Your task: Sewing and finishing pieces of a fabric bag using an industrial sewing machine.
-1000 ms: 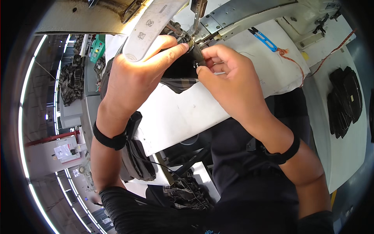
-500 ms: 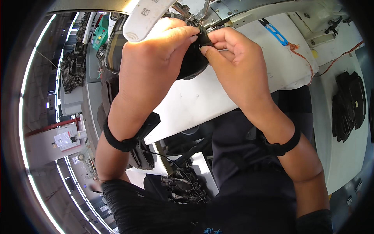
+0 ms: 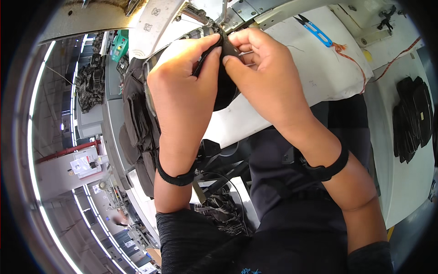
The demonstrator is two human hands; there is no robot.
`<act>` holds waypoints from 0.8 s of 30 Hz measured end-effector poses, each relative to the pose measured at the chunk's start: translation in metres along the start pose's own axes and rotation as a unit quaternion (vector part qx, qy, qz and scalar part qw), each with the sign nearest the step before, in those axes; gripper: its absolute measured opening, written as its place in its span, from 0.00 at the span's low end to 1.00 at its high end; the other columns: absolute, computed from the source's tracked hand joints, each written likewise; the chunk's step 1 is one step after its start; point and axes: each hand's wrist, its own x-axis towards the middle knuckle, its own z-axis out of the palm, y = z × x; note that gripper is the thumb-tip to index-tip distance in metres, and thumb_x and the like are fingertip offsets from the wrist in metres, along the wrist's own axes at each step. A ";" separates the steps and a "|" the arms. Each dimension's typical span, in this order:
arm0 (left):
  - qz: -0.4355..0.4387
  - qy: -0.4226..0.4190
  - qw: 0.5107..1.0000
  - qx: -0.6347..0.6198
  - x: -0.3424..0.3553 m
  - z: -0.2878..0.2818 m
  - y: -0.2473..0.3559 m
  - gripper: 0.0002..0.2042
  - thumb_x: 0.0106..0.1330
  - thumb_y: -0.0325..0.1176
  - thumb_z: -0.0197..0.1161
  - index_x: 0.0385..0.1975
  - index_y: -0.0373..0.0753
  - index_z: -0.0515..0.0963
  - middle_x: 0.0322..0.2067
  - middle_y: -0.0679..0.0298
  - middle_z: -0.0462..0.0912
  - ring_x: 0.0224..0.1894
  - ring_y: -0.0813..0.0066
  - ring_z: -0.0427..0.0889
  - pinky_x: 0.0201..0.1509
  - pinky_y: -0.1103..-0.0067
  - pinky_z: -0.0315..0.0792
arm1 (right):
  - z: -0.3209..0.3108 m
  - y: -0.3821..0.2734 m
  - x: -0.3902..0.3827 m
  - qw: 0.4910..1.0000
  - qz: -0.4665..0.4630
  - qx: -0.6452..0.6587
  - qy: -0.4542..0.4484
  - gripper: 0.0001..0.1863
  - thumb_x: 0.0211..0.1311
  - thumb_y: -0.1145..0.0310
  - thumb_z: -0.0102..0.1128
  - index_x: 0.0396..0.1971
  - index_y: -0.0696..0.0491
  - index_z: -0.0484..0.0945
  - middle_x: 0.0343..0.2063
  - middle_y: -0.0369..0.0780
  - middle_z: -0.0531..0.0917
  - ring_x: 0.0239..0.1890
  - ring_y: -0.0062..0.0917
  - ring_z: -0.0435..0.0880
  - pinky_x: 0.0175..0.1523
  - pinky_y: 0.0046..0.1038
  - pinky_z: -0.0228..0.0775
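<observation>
My left hand (image 3: 182, 80) pinches the edge of a dark cloth piece (image 3: 224, 89) between thumb and forefinger, just in front of a sewing machine's metal foot area (image 3: 196, 14). Close beside it, my right hand (image 3: 269, 68) grips the same cloth with thumb and curled fingers. The cloth is black with a checked part behind my left hand, and it hangs down over the white work surface (image 3: 315, 68). My fingers partly hide its folded edge. A white, rounded machine part (image 3: 150, 29) stands above my left hand.
Blue thread snips (image 3: 315, 33) tied to an orange cord (image 3: 351, 63) lie at the far right. Dark cloth pieces are stacked on a side table (image 3: 413, 118) and hang at the left (image 3: 137, 107). A checked cloth bundle (image 3: 223, 205) lies below the table.
My left hand and the cloth have come a little nearer, and the left forearm has swung rightward. My right hand keeps its grip. The whole view has shifted slightly.
</observation>
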 end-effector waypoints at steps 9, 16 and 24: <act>0.153 0.061 0.986 0.021 -0.018 0.007 -0.026 0.14 0.68 0.22 0.71 0.53 0.40 0.89 0.42 0.57 0.89 0.40 0.67 0.88 0.47 0.76 0.80 | 0.005 0.008 -0.017 0.986 -0.113 -0.122 0.025 0.13 0.63 0.76 0.58 0.47 0.61 0.79 0.39 0.53 0.86 0.41 0.51 0.86 0.48 0.45 0.79; 0.011 -0.077 0.994 -0.076 0.005 -0.022 -0.008 0.10 0.70 0.24 0.70 0.48 0.34 0.90 0.39 0.61 0.92 0.41 0.79 0.86 0.48 0.82 0.78 | 0.002 0.006 -0.027 0.982 -0.113 -0.147 0.028 0.12 0.71 0.74 0.61 0.50 0.63 0.81 0.33 0.50 0.86 0.35 0.38 0.84 0.41 0.37 0.77; -0.257 -0.204 0.902 -0.281 0.031 -0.042 -0.021 0.14 0.73 0.30 0.69 0.52 0.29 0.86 0.42 0.64 0.90 0.42 0.80 0.85 0.50 0.82 0.78 | 0.000 -0.001 -0.022 0.992 -0.074 -0.097 0.000 0.11 0.72 0.73 0.57 0.46 0.63 0.82 0.26 0.55 0.83 0.31 0.52 0.85 0.36 0.44 0.75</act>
